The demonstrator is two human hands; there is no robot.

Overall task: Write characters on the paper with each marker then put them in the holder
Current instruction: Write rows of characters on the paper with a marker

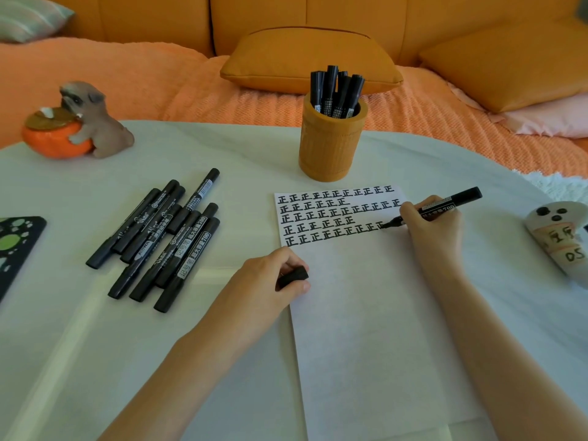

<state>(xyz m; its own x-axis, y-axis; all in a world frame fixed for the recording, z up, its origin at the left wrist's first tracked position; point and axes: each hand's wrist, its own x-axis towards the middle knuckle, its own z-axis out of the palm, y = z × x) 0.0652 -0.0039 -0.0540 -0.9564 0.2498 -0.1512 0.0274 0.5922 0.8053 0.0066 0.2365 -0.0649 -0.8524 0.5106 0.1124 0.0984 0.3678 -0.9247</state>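
Note:
A white sheet of paper (375, 329) lies on the table, its top filled with several rows of black characters. My right hand (429, 229) grips an uncapped black marker (445, 206), tip touching the paper at the end of the fifth row. My left hand (273, 281) rests on the paper's left edge and holds the marker's black cap (294, 275). An orange cylindrical holder (329, 148) stands behind the paper with several black markers (337, 90) upright in it. A pile of several capped black markers (159, 240) lies to the left of the paper.
A dog-and-orange figurine (76, 122) sits at the table's far left. A dark tray with green spots (16, 246) pokes in at the left edge. A white ghost-like object (560, 233) lies at the right edge. Orange cushions and sofa are behind the white table (95, 345).

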